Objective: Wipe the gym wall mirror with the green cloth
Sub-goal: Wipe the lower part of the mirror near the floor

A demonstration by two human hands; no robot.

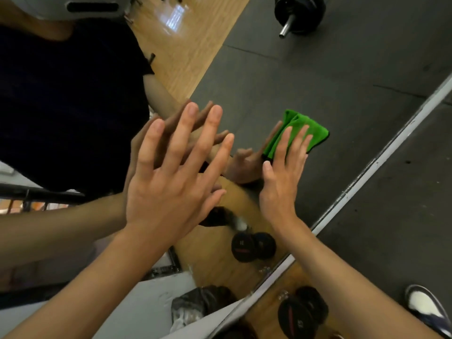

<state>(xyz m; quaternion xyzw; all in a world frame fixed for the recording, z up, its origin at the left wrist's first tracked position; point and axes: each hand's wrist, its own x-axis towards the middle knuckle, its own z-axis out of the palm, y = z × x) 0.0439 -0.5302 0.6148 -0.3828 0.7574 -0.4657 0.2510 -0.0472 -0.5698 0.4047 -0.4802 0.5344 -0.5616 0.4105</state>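
Note:
The gym wall mirror [305, 77] fills most of the view, and its pale lower frame edge runs diagonally from bottom centre to upper right. A folded green cloth [310, 129] with a dark hem lies flat against the glass. My right hand [281, 182] presses it there with straight fingers spread over its lower part. To the left, my left hand [171, 189] is held up with its fingers straight and spread, close to the glass. Whether it touches the glass is unclear. Both hands are reflected in the mirror.
A black dumbbell [302, 311] lies on the wooden floor by the mirror's base; its reflection [253, 245] shows above. A white and dark shoe [426, 308] is at the bottom right. Dark rubber floor [403, 216] is at the right. A reflected barbell plate [299, 13] shows at the top.

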